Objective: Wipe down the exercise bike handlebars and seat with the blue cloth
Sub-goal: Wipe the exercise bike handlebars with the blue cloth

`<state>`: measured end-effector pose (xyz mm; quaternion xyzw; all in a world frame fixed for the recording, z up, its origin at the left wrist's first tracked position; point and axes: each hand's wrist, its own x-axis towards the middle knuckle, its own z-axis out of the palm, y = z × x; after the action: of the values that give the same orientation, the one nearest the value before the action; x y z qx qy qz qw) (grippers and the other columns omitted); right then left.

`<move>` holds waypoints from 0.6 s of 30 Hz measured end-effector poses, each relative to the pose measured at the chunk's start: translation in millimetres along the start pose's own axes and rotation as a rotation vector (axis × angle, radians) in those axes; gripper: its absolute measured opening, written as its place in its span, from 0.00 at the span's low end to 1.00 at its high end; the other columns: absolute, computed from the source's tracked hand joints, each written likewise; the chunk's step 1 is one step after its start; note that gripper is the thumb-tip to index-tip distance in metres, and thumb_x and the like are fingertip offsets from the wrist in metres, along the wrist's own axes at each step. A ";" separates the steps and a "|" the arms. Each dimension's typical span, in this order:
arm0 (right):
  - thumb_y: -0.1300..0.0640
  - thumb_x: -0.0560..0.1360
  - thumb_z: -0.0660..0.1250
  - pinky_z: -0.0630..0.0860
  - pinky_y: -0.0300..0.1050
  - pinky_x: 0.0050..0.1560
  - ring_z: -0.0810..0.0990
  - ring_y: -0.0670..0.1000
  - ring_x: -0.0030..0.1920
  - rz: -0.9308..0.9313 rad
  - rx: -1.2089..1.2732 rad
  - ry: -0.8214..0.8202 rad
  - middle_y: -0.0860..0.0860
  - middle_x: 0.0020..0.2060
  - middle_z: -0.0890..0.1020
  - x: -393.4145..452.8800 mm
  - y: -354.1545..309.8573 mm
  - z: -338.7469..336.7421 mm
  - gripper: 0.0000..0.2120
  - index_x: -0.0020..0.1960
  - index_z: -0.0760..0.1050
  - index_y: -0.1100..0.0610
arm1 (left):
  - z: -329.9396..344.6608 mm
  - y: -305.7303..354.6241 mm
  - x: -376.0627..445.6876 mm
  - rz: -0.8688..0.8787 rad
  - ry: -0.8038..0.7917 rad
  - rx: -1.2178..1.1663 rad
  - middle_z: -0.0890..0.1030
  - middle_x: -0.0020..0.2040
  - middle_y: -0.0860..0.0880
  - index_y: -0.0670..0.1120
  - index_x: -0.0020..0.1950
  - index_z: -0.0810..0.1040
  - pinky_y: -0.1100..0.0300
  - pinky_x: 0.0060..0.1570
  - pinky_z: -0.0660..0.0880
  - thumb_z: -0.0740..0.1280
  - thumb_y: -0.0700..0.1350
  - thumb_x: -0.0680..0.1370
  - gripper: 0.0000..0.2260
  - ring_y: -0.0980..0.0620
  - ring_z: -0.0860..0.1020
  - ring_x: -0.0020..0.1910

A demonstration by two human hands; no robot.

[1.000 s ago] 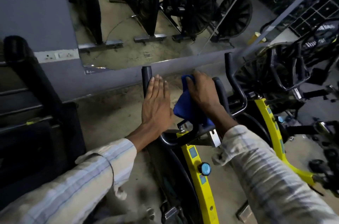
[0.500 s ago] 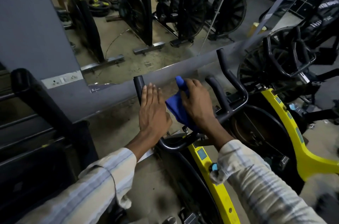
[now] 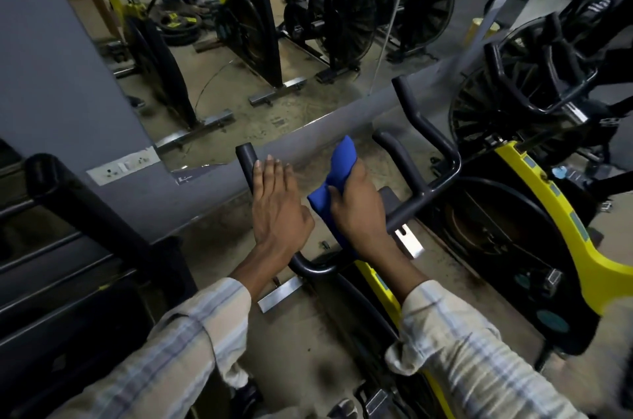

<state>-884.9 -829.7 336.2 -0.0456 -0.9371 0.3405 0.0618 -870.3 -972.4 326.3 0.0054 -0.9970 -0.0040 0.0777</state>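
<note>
- Blue cloth (image 3: 337, 178) is bunched in the grip of the right hand (image 3: 359, 213), fingers curled round it and the inner prong beneath, which the cloth hides; the upper end of the cloth pokes out toward 12 o'clock past the fingertips.
- Left hand (image 3: 277, 209) lies flat, fingers straight and together, on the left bar of the handlebars (image 3: 424, 192), holding nothing, just beside the cloth at its 9 o'clock.
- Both bars under the hands run from about 6 toward 12 o'clock, so a wipe would likely travel along that axis.
- Unwiped-looking prongs lie toward 2 o'clock from the cloth; the right hand is nearer them.
- The seat is not in view, presumably behind at 6 o'clock.
- A mirror (image 3: 274, 41) stands beyond at 12 o'clock, another yellow bike (image 3: 534, 178) at 3 o'clock.
</note>
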 end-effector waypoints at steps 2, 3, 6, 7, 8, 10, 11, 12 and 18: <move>0.54 0.82 0.67 0.80 0.61 0.52 0.81 0.64 0.55 0.009 -0.138 0.017 0.62 0.60 0.78 -8.5 1.6 4.2 0.21 0.70 0.65 0.62 | -1.2 0.3 0.2 -0.002 -0.008 0.014 0.63 0.83 0.36 0.37 0.83 0.62 0.42 0.85 0.41 0.60 0.51 0.77 0.36 0.40 0.55 0.86; 0.53 0.83 0.66 0.79 0.62 0.54 0.80 0.65 0.57 0.003 -0.202 0.037 0.63 0.61 0.77 -12.7 1.8 7.7 0.23 0.71 0.64 0.64 | -1.8 0.7 0.3 -0.002 -0.011 0.021 0.62 0.83 0.36 0.37 0.83 0.61 0.42 0.85 0.40 0.61 0.52 0.77 0.36 0.40 0.54 0.86; 0.53 0.84 0.64 0.77 0.62 0.59 0.79 0.66 0.60 -0.025 -0.164 0.097 0.64 0.62 0.77 -5.6 -8.3 11.7 0.23 0.72 0.65 0.66 | -2.6 1.9 0.4 -0.007 -0.015 0.026 0.61 0.84 0.37 0.38 0.84 0.60 0.42 0.85 0.39 0.61 0.52 0.78 0.36 0.40 0.53 0.86; 0.52 0.85 0.63 0.76 0.61 0.61 0.78 0.66 0.61 -0.029 -0.112 0.109 0.64 0.63 0.77 2.3 -14.5 10.2 0.24 0.73 0.64 0.67 | -2.5 2.1 0.6 -0.009 -0.011 0.037 0.61 0.84 0.37 0.39 0.84 0.60 0.42 0.85 0.39 0.60 0.52 0.78 0.35 0.40 0.53 0.86; 0.50 0.85 0.62 0.76 0.61 0.62 0.78 0.66 0.62 -0.027 -0.061 0.121 0.65 0.64 0.77 11.1 -19.4 8.8 0.26 0.75 0.63 0.67 | -2.7 2.3 0.8 -0.010 -0.008 0.053 0.62 0.84 0.38 0.39 0.83 0.61 0.42 0.85 0.40 0.60 0.51 0.78 0.35 0.40 0.53 0.86; 0.47 0.85 0.61 0.76 0.60 0.62 0.78 0.65 0.63 -0.028 0.008 0.131 0.64 0.66 0.77 21.9 -25.0 5.2 0.29 0.78 0.60 0.65 | -3.5 3.0 1.1 -0.012 -0.022 0.081 0.63 0.84 0.38 0.40 0.83 0.61 0.41 0.85 0.41 0.60 0.52 0.77 0.36 0.41 0.53 0.86; 0.45 0.85 0.61 0.77 0.61 0.61 0.79 0.65 0.63 -0.037 0.024 0.127 0.64 0.66 0.77 22.5 -23.5 5.0 0.30 0.79 0.60 0.63 | -3.3 3.2 1.0 -0.012 -0.024 0.088 0.63 0.84 0.38 0.40 0.83 0.61 0.41 0.85 0.42 0.60 0.52 0.77 0.36 0.41 0.53 0.86; 0.45 0.85 0.62 0.78 0.61 0.60 0.79 0.65 0.63 -0.047 0.031 0.109 0.63 0.65 0.77 21.1 -18.4 4.8 0.31 0.80 0.59 0.62 | -3.0 3.2 1.2 -0.012 -0.021 0.088 0.63 0.83 0.38 0.40 0.83 0.62 0.41 0.85 0.42 0.61 0.52 0.77 0.35 0.41 0.54 0.86; 0.49 0.86 0.61 0.78 0.64 0.57 0.77 0.65 0.63 -0.112 -0.123 -0.020 0.64 0.66 0.75 -14.7 25.8 3.3 0.35 0.84 0.47 0.59 | -1.2 2.5 0.5 -0.008 -0.004 0.040 0.66 0.82 0.37 0.38 0.81 0.65 0.41 0.85 0.42 0.65 0.52 0.75 0.36 0.40 0.56 0.85</move>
<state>-869.7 -814.0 315.9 0.0065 -0.9579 0.2789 0.0684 -870.6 -969.9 327.6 0.0111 -0.9970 0.0157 0.0753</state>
